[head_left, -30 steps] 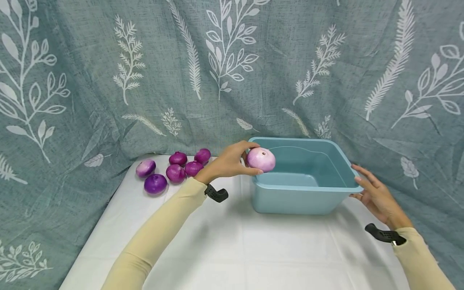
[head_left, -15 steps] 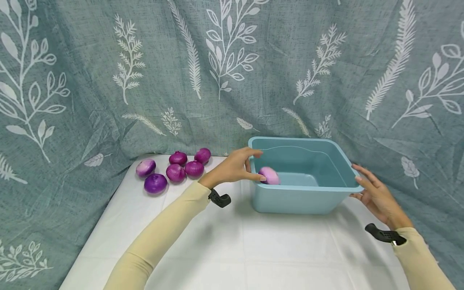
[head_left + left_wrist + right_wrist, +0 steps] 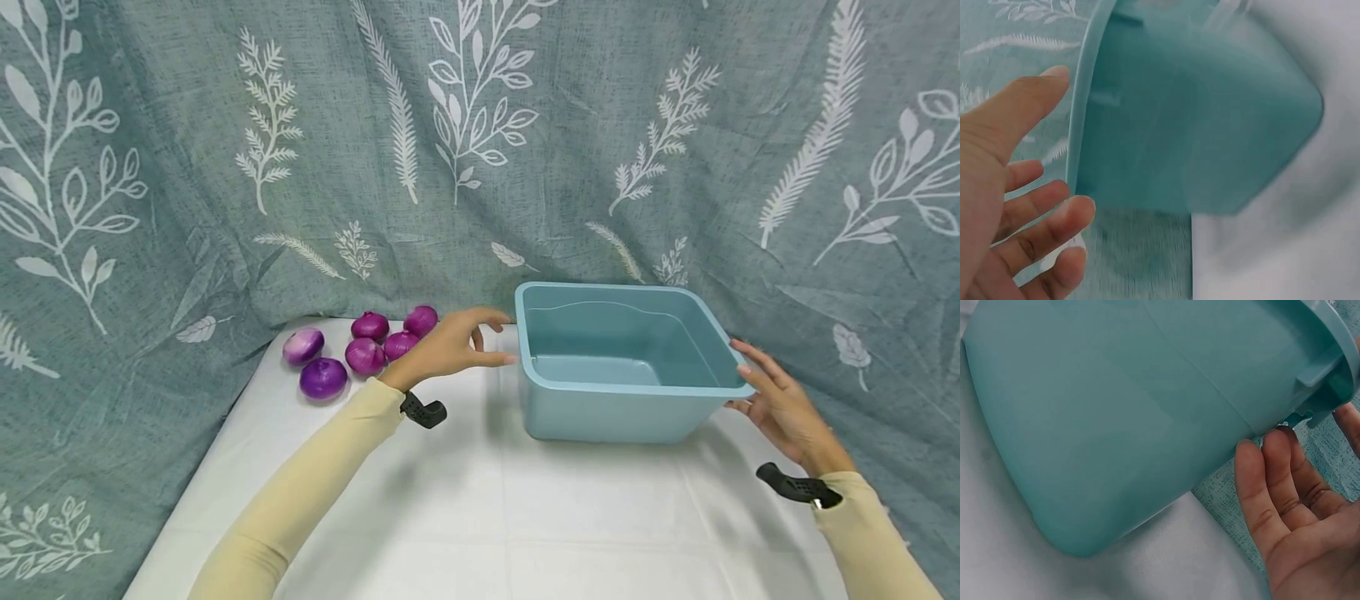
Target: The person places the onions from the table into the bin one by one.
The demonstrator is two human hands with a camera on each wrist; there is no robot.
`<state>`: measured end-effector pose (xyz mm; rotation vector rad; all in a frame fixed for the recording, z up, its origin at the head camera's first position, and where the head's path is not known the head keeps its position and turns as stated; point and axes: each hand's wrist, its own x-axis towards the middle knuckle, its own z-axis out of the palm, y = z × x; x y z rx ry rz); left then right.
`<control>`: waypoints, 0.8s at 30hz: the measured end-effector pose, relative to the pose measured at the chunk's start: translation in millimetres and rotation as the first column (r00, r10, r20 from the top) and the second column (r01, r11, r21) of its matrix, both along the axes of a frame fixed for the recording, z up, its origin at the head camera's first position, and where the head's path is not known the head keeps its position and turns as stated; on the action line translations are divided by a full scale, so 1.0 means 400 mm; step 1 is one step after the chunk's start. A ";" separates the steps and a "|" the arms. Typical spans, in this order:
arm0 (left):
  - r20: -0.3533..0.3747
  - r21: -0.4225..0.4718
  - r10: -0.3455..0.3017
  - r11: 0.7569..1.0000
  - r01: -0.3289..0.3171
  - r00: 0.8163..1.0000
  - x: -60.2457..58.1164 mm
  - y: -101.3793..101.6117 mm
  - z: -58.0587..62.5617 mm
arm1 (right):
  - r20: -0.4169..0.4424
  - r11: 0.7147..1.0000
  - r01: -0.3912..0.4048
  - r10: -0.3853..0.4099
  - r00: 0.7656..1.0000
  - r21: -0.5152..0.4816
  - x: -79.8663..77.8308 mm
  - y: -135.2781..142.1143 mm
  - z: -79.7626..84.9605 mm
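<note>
Left hand (image 3: 447,346): thumb and fingers spread apart, just left of the tub (image 3: 611,414); all five digits visible only from the left wrist; contact between thumb tip and rim (image 3: 637,389) hard to judge.
Right hand (image 3: 783,408): clamped lightly on the rim at the tub's right end; from the right wrist, bent fingers seen beneath the rim, against the outer wall, the rest cut off at the frame's right edge.
Tub: right of centre in the head frame; smooth blue plastic, rounded corners, tapering sides; inside visible from the head, near part of the floor hidden; seam and short ribs under the rim only from the right wrist.
Onions (image 3: 365,357): six, left of centre in the head frame alone; round, glossy purple, one partly covered by the left hand.
Straps (image 3: 424,410): black, one per wrist.
Sleeves (image 3: 300,504): cream, cut off at the bottom.
Cloth (image 3: 570,517): white, creased, lower frame.
Curtain (image 3: 337,150): grey-green, leaf-printed, folded, upper frame.
</note>
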<state>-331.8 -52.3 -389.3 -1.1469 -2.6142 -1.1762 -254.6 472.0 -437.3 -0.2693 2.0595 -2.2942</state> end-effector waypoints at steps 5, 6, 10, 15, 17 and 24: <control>0.026 -0.028 0.062 0.998 -0.061 0.998 -0.006 -0.069 -0.024 | 0.007 1.000 -0.002 0.002 1.000 -0.013 -0.002 0.001 -0.001; 0.032 -0.033 0.072 0.997 -0.071 0.997 -0.006 -0.084 -0.029 | 0.007 1.000 -0.002 0.002 1.000 -0.014 -0.002 0.001 -0.001; 0.032 -0.032 0.106 0.994 -0.105 0.994 -0.011 -0.143 -0.046 | -0.002 1.000 -0.008 0.008 1.000 -0.020 -0.002 0.002 -0.004; 0.032 -0.027 0.159 0.987 -0.158 0.987 -0.019 -0.211 -0.069 | -0.022 1.000 -0.011 0.011 1.000 -0.021 -0.003 0.005 -0.005; 0.047 -0.028 0.191 0.981 -0.190 0.980 -0.018 -0.236 -0.078 | -0.025 0.999 -0.018 0.017 1.000 -0.028 -0.003 0.005 -0.005; 0.050 -0.104 0.264 0.961 -0.258 0.963 -0.002 -0.317 -0.097 | -0.026 0.995 -0.065 0.063 0.998 -0.081 -0.003 0.005 -0.010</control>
